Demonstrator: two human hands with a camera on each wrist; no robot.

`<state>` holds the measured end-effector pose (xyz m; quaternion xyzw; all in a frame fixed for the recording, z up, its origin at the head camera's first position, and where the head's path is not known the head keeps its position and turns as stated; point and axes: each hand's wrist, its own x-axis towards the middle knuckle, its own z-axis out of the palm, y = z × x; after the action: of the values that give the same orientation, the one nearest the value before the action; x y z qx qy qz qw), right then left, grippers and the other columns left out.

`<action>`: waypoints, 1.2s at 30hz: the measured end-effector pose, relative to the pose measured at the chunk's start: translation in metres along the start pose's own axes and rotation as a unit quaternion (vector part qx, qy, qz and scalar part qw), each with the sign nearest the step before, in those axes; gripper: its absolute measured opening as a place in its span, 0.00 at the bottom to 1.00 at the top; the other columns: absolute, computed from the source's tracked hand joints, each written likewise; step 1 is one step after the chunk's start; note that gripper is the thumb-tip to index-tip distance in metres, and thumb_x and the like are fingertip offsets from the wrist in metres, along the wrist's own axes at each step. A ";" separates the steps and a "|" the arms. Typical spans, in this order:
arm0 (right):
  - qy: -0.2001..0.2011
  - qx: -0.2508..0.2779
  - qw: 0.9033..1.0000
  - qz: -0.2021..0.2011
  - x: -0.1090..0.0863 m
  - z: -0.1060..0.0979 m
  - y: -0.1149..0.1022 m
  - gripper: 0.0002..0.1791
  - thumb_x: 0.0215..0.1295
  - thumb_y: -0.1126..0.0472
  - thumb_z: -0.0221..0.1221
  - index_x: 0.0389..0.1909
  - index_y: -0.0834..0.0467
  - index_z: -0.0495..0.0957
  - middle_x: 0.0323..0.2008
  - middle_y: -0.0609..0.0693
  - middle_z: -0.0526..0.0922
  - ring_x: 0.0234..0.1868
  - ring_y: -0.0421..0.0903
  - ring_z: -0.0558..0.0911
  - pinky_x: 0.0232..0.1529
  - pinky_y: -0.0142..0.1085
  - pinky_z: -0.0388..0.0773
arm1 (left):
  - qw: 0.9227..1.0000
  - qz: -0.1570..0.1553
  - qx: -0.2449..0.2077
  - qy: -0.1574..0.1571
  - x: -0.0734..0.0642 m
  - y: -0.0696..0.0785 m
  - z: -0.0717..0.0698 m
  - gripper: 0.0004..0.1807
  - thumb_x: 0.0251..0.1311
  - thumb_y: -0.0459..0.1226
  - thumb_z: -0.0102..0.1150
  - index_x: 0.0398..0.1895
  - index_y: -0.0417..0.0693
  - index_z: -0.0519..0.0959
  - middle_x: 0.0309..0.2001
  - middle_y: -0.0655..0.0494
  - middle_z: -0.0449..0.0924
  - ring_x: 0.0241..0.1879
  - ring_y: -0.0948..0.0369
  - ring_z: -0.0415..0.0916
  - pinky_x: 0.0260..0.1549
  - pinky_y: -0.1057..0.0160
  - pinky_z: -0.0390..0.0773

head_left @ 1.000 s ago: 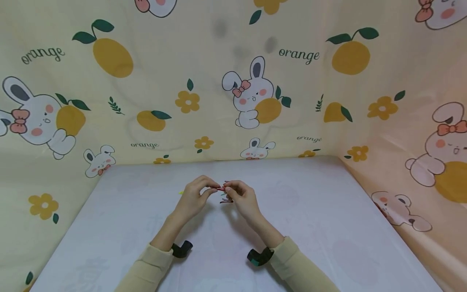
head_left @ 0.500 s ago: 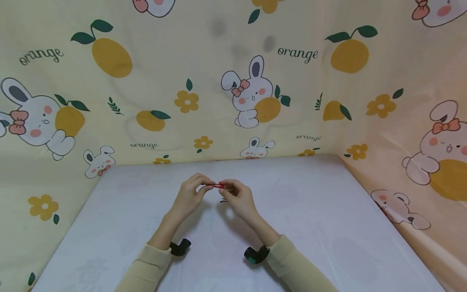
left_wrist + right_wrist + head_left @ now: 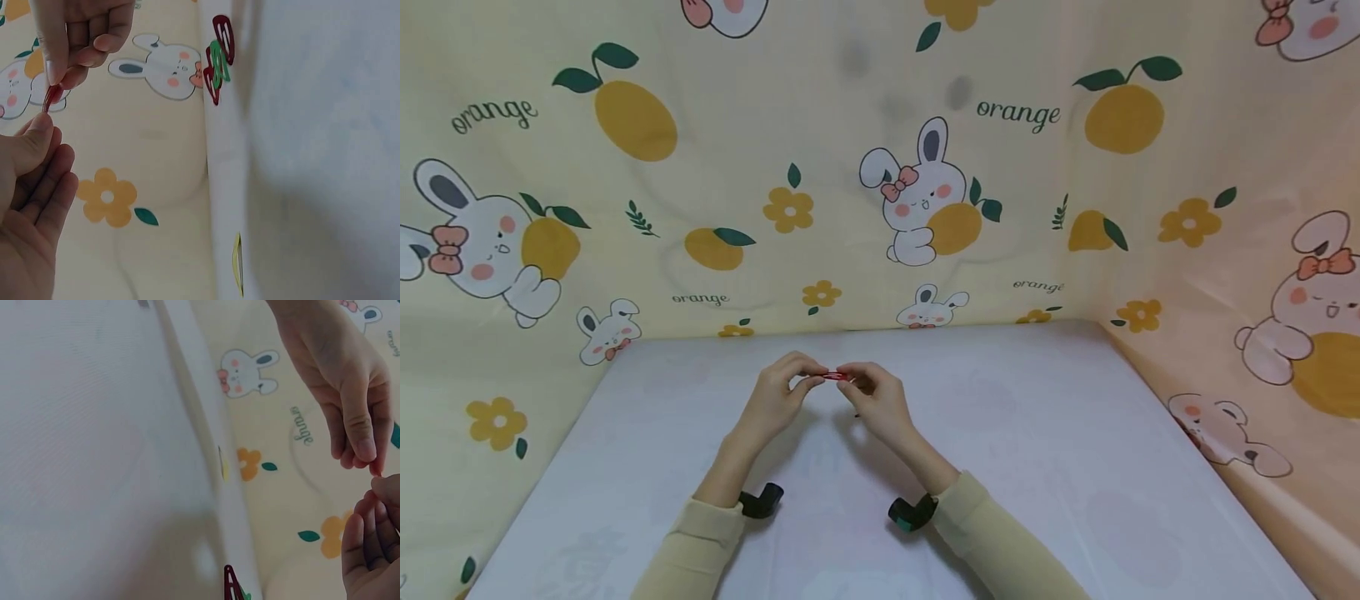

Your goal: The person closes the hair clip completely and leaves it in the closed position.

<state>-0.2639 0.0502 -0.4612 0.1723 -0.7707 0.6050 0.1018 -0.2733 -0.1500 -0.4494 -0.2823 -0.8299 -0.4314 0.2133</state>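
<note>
A small red snap hair clip (image 3: 835, 376) is held above the table between both hands. My left hand (image 3: 777, 398) pinches one end with thumb and forefinger. The other end is between the thumb and fingers of my right hand (image 3: 883, 406). In the left wrist view the clip (image 3: 47, 99) bridges the two sets of fingertips, which cover its ends. Below, two dark red hair clips (image 3: 224, 39) and a green hair clip (image 3: 216, 65) lie grouped together on the table. A yellow hair clip (image 3: 237, 265) lies apart from them, towards the left.
The table (image 3: 1037, 467) has a white cover. Behind it and along the sides hangs a cream curtain (image 3: 820, 100) printed with rabbits and oranges. Black wrist cameras (image 3: 762, 501) sit by both sleeves.
Both hands have moved a little left and upward together with the red hair clip. The clips lying on the table are now mostly hidden behind the right hand in the head view.
</note>
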 end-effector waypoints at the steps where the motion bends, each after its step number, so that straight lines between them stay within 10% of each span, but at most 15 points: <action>1: -0.002 -0.001 1.000 -0.003 0.001 0.002 0.000 0.11 0.69 0.67 0.67 0.51 0.60 0.86 0.39 0.55 0.87 0.37 0.44 0.83 0.34 0.28 0.79 | 1.000 0.000 -0.001 0.000 0.000 -0.001 -0.002 0.07 0.61 0.27 0.70 0.41 0.43 0.87 0.40 0.56 0.85 0.44 0.57 0.83 0.46 0.50 0.84; 23: -0.053 -0.083 0.995 -0.009 0.026 0.041 0.009 0.10 0.70 0.64 0.67 0.50 0.58 0.87 0.40 0.50 0.87 0.36 0.39 0.82 0.37 0.30 0.79 | 0.993 -0.099 0.035 -0.048 -0.007 -0.025 -0.036 0.06 0.66 0.28 0.67 0.43 0.44 0.86 0.41 0.53 0.85 0.46 0.53 0.84 0.45 0.52 0.83; 36: -0.100 -0.102 0.989 0.025 0.032 0.064 0.026 0.09 0.70 0.66 0.66 0.49 0.59 0.87 0.36 0.49 0.86 0.32 0.37 0.79 0.33 0.29 0.77 | 0.976 -0.188 0.040 -0.102 -0.017 -0.045 -0.046 0.04 0.67 0.28 0.66 0.43 0.41 0.86 0.41 0.50 0.87 0.46 0.50 0.84 0.46 0.48 0.83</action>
<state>-0.3004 -0.0114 -0.4885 0.2009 -0.8386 0.5057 0.0260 -0.2853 -0.2144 -0.4619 -0.1553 -0.9021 -0.3990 0.0539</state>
